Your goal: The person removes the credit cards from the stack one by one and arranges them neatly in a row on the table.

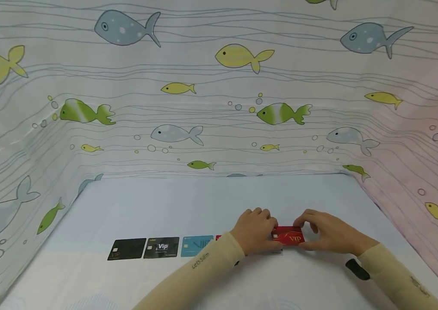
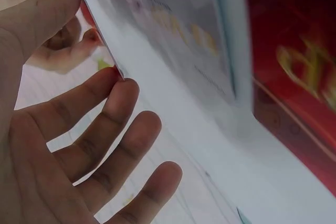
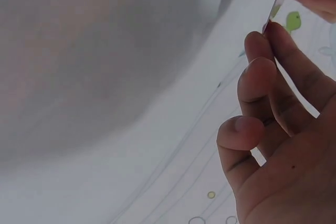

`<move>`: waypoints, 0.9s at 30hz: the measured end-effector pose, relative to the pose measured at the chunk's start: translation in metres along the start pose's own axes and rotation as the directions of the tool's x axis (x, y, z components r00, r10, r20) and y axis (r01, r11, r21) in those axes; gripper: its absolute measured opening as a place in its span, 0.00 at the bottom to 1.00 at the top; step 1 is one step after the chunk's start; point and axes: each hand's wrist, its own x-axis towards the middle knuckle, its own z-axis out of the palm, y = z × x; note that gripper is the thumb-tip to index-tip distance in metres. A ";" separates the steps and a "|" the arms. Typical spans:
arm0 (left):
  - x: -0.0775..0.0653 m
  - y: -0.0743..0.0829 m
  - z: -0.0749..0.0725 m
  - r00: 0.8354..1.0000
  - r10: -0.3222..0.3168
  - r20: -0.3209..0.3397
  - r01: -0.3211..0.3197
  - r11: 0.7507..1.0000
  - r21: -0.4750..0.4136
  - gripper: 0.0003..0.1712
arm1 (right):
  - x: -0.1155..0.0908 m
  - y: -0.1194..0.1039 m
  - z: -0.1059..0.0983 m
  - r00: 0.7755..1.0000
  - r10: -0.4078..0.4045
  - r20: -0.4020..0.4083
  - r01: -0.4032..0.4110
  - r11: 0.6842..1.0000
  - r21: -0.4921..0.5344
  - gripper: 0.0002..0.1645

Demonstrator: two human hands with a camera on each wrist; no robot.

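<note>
A red VIP card [image 1: 288,236] with gold lettering is held level between both hands, just above the white table. My left hand [image 1: 255,232] pinches its left end between thumb and fingertips. At the card's right end, the thumb and index finger of my right hand [image 1: 329,232] grip the edges. The left wrist view shows the held card [image 2: 101,38] nearly edge-on. Below it lies a pale grey card [image 2: 178,19] with gold letters, mostly covered in the head view. Another red card [image 2: 299,30] lies beside the grey one; my left hand and sleeve mostly hide it in the head view.
Leftward on the white table [image 1: 203,202] runs a row with a black VIP card [image 1: 127,249], a dark grey Vip card [image 1: 162,248] and a light blue VIP card [image 1: 195,246]. A fish-patterned cloth [image 1: 211,103] walls the back and sides.
</note>
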 end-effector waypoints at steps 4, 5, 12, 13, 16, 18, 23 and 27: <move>0.005 0.009 0.005 1.000 0.009 -0.005 -0.009 1.000 0.009 0.27 | -0.009 0.007 -0.001 1.000 0.005 0.007 -0.005 1.000 0.005 0.27; 0.006 0.011 0.006 1.000 0.010 -0.006 -0.010 1.000 0.016 0.27 | -0.011 0.008 -0.001 1.000 0.007 0.008 -0.007 1.000 0.004 0.27; 0.014 0.022 0.011 1.000 0.014 0.023 -0.015 0.999 0.037 0.27 | -0.021 0.014 -0.002 0.999 0.033 0.025 -0.033 0.999 0.007 0.28; 0.014 0.024 0.012 0.999 0.015 0.031 -0.016 0.999 0.039 0.27 | -0.022 0.015 -0.001 0.999 0.036 0.028 -0.036 0.999 0.009 0.28; 0.016 0.027 0.013 0.999 0.011 0.048 -0.013 0.999 0.046 0.27 | -0.024 0.017 -0.001 0.998 0.044 0.039 -0.045 0.999 0.012 0.29; 0.016 0.029 0.014 0.998 0.010 0.055 -0.012 0.999 0.051 0.26 | -0.026 0.018 0.000 0.998 0.045 0.041 -0.046 0.999 0.013 0.29; 0.019 0.032 0.015 0.997 -0.006 0.078 0.002 0.999 0.046 0.26 | -0.026 0.021 0.001 0.998 0.044 0.053 -0.045 0.999 0.023 0.29; 0.020 0.033 0.017 0.995 -0.013 0.094 0.009 0.999 0.041 0.26 | -0.026 0.023 0.002 0.997 0.048 0.058 -0.050 0.998 0.026 0.29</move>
